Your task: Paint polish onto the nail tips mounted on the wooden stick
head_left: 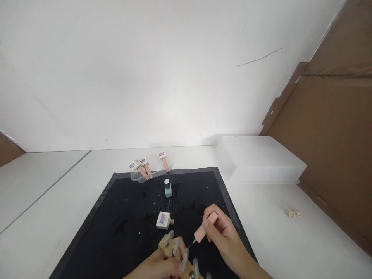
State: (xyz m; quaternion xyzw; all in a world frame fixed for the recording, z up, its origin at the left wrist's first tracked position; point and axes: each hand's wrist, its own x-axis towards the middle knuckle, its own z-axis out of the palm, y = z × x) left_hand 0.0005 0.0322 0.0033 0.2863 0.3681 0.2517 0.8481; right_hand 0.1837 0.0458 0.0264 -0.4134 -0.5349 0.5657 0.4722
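Nearest the lens, the left hand (158,267) grips a tan wooden holder (174,254) carrying five clear artificial nail tips (169,238) (the count may be short, since the frame edge cuts the holder). The right hand (222,230) pinches one pink brush cap (205,228), its bristle just beside the tips. On the black mat (122,217) stand one open white square bottle (163,220) and one pale blue bottle (167,188). A clear tray (151,174) holds three pink-capped bottles (142,167).

The left hand (162,265) reaches in from the 6 o'clock edge, fingers curled in a closed grip, knuckles up. The right hand (222,232) enters from 5 o'clock, wrist angled toward 10 o'clock, thumb and fingers pinched together.
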